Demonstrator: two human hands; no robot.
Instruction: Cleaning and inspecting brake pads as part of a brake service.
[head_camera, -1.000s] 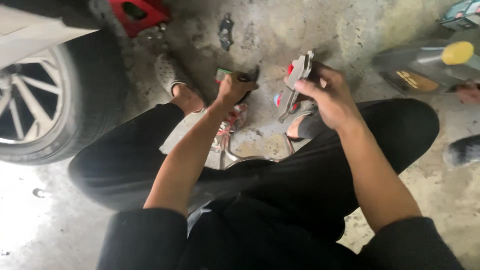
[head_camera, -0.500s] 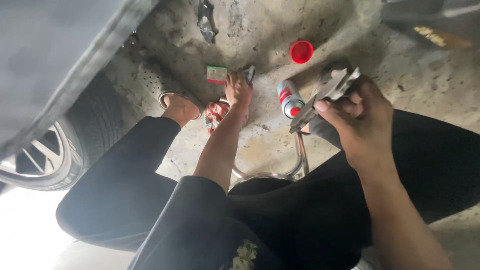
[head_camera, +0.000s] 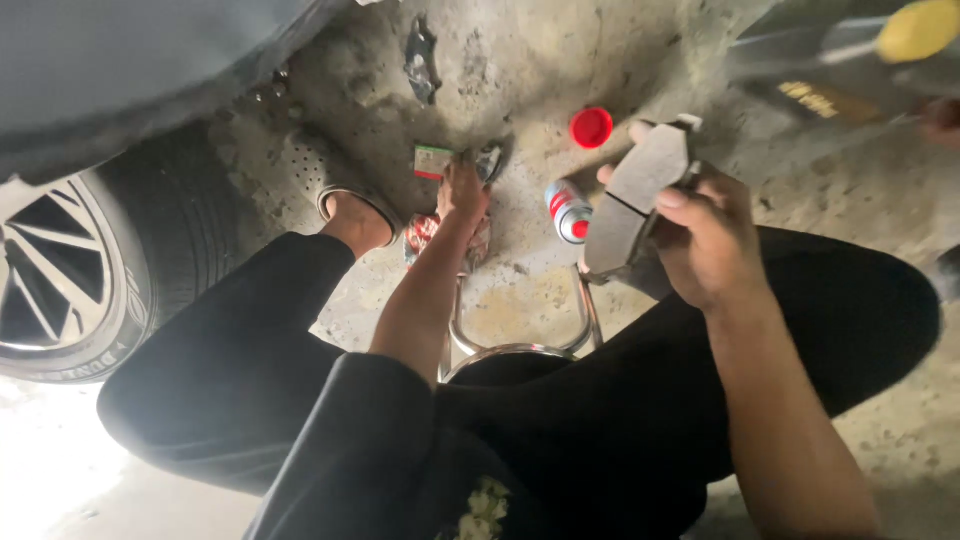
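Hard to tell what the left hand (head_camera: 463, 190) has reached: fingers curl down over something small and dark on the stained concrete floor (head_camera: 520, 60), beside a little green-and-white box (head_camera: 433, 161), grip itself hidden. Right hand (head_camera: 708, 240) clearer: fingers closed on the edges of two flat grey brake pads (head_camera: 637, 200), held above the right knee. Small red-and-white spray can (head_camera: 569, 211) lying just left of the pads, its round red cap (head_camera: 591, 128) apart, farther out. Black tyre with silver alloy wheel (head_camera: 70, 280) cut off at left. Chrome stool frame (head_camera: 520, 340) mostly hidden under the legs. Red crumpled wrapper (head_camera: 425, 232) partly behind the forearm.
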